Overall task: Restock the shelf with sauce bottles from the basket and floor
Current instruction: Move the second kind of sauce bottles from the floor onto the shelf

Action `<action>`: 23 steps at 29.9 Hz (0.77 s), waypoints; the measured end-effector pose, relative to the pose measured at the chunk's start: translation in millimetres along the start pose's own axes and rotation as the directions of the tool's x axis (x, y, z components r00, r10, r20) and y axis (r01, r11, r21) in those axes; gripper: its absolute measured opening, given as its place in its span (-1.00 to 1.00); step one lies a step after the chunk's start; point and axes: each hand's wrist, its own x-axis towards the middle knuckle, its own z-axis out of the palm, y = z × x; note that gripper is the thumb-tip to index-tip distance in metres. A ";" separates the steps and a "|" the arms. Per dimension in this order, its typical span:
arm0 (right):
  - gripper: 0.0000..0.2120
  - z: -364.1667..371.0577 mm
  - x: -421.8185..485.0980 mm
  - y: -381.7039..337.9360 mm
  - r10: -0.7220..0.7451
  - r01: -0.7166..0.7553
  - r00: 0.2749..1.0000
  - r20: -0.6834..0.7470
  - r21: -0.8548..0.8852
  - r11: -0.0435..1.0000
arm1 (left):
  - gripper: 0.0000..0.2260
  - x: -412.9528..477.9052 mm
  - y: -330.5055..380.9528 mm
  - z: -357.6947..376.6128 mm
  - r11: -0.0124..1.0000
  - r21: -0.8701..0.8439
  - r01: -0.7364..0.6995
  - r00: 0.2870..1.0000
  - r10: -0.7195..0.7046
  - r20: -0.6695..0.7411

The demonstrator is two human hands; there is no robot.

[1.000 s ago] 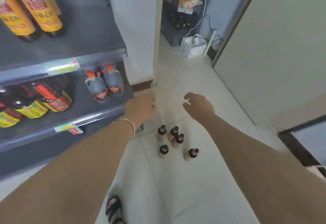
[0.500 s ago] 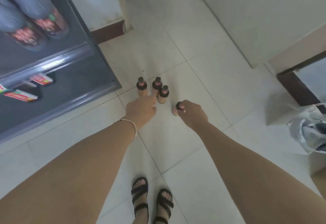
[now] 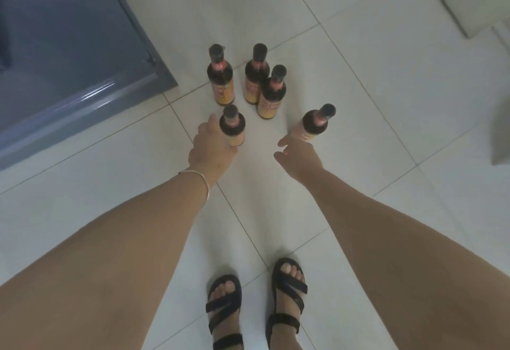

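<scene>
Five sauce bottles are on the tiled floor (image 3: 372,101), beside the grey shelf base (image 3: 82,60). The left hand (image 3: 211,151) wraps its fingers around the near-left bottle (image 3: 232,129), which is upright. The right hand (image 3: 299,160) holds the tilted bottle (image 3: 314,126) by its lower body, with the gripping fingers mostly hidden. The rear three bottles (image 3: 258,79) stand clustered just behind.

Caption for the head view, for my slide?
Left hand grips an upright sauce bottle, right hand holds a tilted bottle; three more bottles stand on the tiled floor beside the shelf.
</scene>
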 end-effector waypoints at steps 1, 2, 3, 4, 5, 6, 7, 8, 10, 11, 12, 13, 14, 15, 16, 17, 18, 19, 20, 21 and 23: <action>-0.66 11.7 16.4 2.4 -0.014 0.014 1.000 -0.004 0.004 1.000 | -0.31 12.9 -5.9 12.2 0.999 -0.045 -0.010 1.000 0.009 -0.026; -0.65 22.4 32.6 4.3 -0.023 0.023 1.000 -0.011 0.009 1.000 | -0.27 25.5 -11.8 23.5 0.997 -0.076 -0.021 0.999 0.018 -0.048; -0.65 32.6 48.2 5.9 -0.023 0.023 1.000 -0.017 0.017 1.000 | -0.23 37.7 -17.4 34.1 0.994 -0.106 -0.024 0.998 0.017 -0.064; -0.65 42.3 62.5 7.5 -0.018 0.019 1.000 -0.018 0.028 0.999 | -0.20 48.9 -23.0 43.3 0.989 -0.149 -0.021 0.997 0.010 -0.074; -0.65 51.3 75.1 9.6 -0.015 0.015 1.000 -0.013 0.038 0.999 | -0.19 59.4 -27.9 51.4 0.977 -0.210 -0.025 0.997 0.009 -0.077; -0.65 59.8 86.4 12.6 -0.017 0.017 1.000 -0.005 0.042 0.999 | -0.21 68.8 -31.6 58.8 0.960 -0.276 -0.044 0.996 0.021 -0.083; -0.65 67.5 96.3 16.6 -0.021 0.021 1.000 0.004 0.039 0.999 | -0.26 77.7 -34.6 65.7 0.941 -0.331 -0.067 0.995 0.039 -0.092; -0.65 73.5 104.3 21.3 -0.022 0.022 1.000 0.011 0.039 0.999 | -0.31 85.4 -36.9 71.9 0.926 -0.368 -0.087 0.993 0.053 -0.101; -0.66 80.9 114.6 32.0 0.001 -0.003 1.000 0.020 0.070 0.998 | -0.41 96.7 -38.8 82.7 0.910 -0.401 -0.102 0.991 0.057 -0.123; -0.67 82.7 116.9 38.5 0.023 -0.026 0.999 0.028 0.086 0.996 | -0.44 99.6 -38.3 87.0 0.909 -0.403 -0.101 0.988 0.046 -0.145; -0.67 83.3 117.0 45.8 0.053 -0.057 0.998 0.038 0.094 0.994 | -0.47 100.1 -36.7 90.8 0.913 -0.396 -0.099 0.984 0.032 -0.174; -0.66 83.0 115.4 53.4 0.094 -0.099 0.994 0.048 0.098 0.990 | -0.47 99.3 -34.4 94.1 0.919 -0.381 -0.102 0.979 0.026 -0.200; -0.65 81.8 112.1 60.9 0.146 -0.151 0.988 0.056 0.110 0.982 | -0.46 96.8 -31.8 96.9 0.925 -0.364 -0.112 0.977 0.034 -0.213; -0.63 79.9 107.9 67.6 0.200 -0.205 0.978 0.053 0.136 0.969 | -0.45 93.2 -29.2 99.5 0.930 -0.346 -0.122 0.976 0.049 -0.212; -0.59 77.6 103.1 73.3 0.250 -0.251 0.968 0.032 0.181 0.951 | -0.44 88.4 -26.3 101.5 0.935 -0.330 -0.132 0.977 0.066 -0.204; -0.52 74.7 98.9 77.5 0.292 -0.280 0.956 -0.012 0.252 0.927 | -0.44 84.0 -23.0 103.3 0.938 -0.316 -0.139 0.978 0.079 -0.195; -0.41 71.4 96.0 80.5 0.329 -0.284 0.941 -0.076 0.353 0.892 | -0.44 79.8 -19.1 104.6 0.942 -0.305 -0.141 0.979 0.087 -0.185; -0.29 67.6 94.7 81.6 0.363 -0.254 0.919 -0.153 0.473 0.844 | -0.45 76.1 -15.0 105.9 0.945 -0.297 -0.138 0.980 0.088 -0.176; -0.18 63.8 95.4 81.4 0.388 -0.192 0.892 -0.231 0.585 0.788 | -0.45 73.3 -11.1 107.6 0.947 -0.291 -0.133 0.982 0.086 -0.168; -0.10 60.1 97.8 80.1 0.399 -0.111 0.867 -0.299 0.665 0.739 | -0.46 71.4 -7.4 109.8 0.950 -0.283 -0.132 0.983 0.089 -0.160; -0.04 53.4 105.6 75.4 0.391 0.025 0.840 -0.376 0.747 0.664 | -0.47 68.8 -0.6 114.1 0.955 -0.257 -0.147 0.983 0.111 -0.148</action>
